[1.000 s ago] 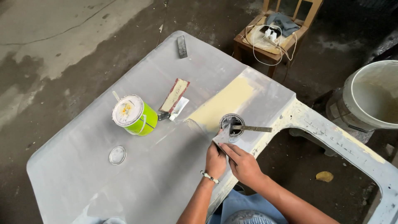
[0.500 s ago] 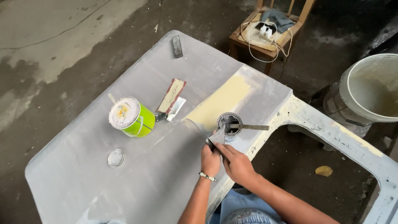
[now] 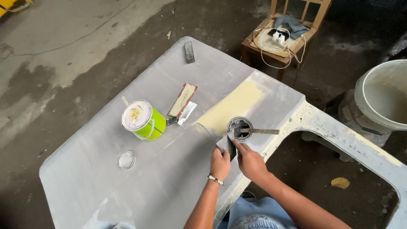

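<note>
1. Both the left hand and right hand pinch a dark spreader blade near the grey panel's right edge.
2. Beside it, the small putty tin with its stirring stick could tip if knocked.
3. Filler might drip off that edge.

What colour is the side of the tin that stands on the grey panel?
Bright green; the tin has a white lid. The head view shows it.
</note>
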